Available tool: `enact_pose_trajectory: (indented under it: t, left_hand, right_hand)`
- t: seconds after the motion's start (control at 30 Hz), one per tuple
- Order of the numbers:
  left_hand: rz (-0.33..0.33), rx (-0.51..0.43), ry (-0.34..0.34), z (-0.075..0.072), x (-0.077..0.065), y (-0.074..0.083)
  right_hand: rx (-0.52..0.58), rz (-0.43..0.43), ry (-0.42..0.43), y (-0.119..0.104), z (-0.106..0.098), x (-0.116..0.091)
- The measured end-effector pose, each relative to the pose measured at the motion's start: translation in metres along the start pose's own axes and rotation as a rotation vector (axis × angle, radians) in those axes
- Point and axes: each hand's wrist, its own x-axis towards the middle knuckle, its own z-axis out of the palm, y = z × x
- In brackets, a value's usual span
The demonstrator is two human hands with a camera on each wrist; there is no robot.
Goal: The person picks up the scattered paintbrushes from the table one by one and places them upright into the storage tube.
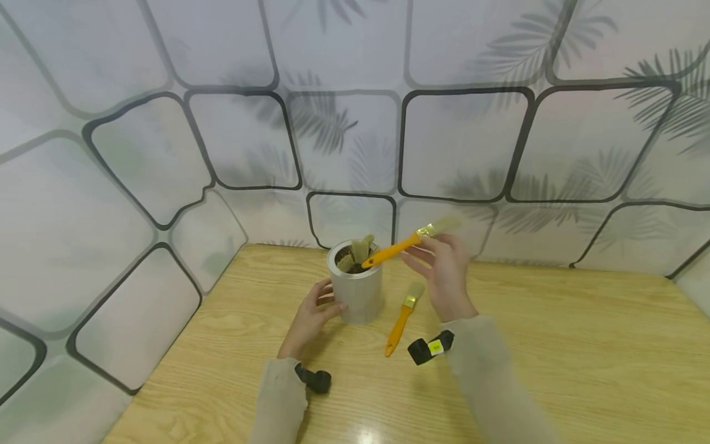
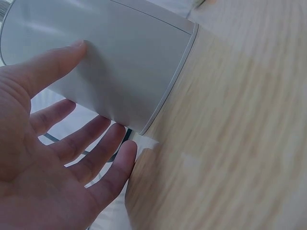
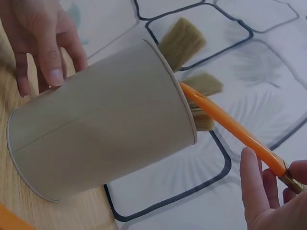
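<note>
A grey metal can (image 1: 357,299) stands upright on the wooden table, with several brushes inside, bristles (image 3: 183,43) up. My left hand (image 1: 310,316) holds the can's left side; in the left wrist view its thumb (image 2: 60,64) lies against the wall and its fingers reach along the other side. My right hand (image 1: 445,274) pinches a paintbrush (image 1: 392,249) by its metal band. This brush's orange handle slants down to the can's mouth, its tip at the rim, bristles pointing up and right. Another orange-handled paintbrush (image 1: 398,330) lies on the table right of the can.
The wooden table (image 1: 582,351) extends to both sides and toward me. Fabric walls (image 1: 344,142) with dark outlines and leaf prints rise behind the can and at the left. Both wrists carry black strapped-on devices (image 1: 316,381).
</note>
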Motion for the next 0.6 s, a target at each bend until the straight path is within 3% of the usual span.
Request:
enact_pose_trajectory:
  t: [0.33,0.6]
  left_hand:
    - [-0.002,0.006,-0.008,-0.001,-0.001,-0.001]
    - [-0.007,0.014,-0.005,-0.002,0.0,-0.004]
  right_hand:
    - [-0.216,-0.216,-0.094,0.02,0.02,-0.015]
    - [-0.598,-0.421,-0.163,0.038,0.029,-0.027]
